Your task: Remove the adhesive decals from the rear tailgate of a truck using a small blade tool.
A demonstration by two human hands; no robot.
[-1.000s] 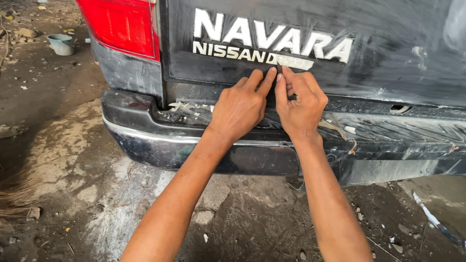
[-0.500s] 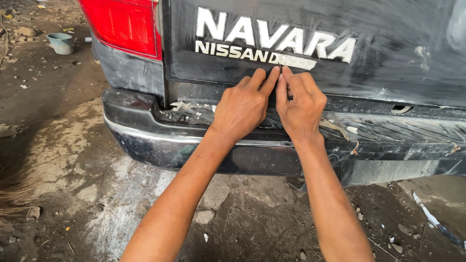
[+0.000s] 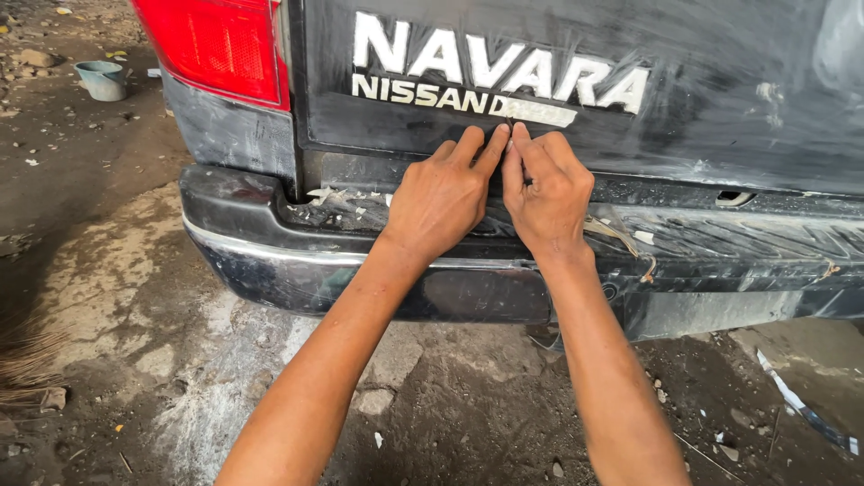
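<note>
Both hands at a pale sticker strip on a black tailgate.

Fingertips (image 3: 500,135) of both hands meet, pinched narrow on the strip's left end; whether they grip it, cannot tell. Left hand (image 3: 441,198) and right hand (image 3: 547,193) lie side by side, touching. Sticker strip (image 3: 540,112): long axis horizontal, running rightward beneath white lettering (image 3: 499,67) on tailgate (image 3: 720,99). Below: scuffed bumper (image 3: 270,252). Left: red tail lamp (image 3: 216,45).

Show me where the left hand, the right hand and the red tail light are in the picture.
left hand (image 3: 438,200), head view, on the back of the hand.
right hand (image 3: 546,193), head view, on the back of the hand.
tail light (image 3: 216,43), head view, on the middle of its red lens.
</note>
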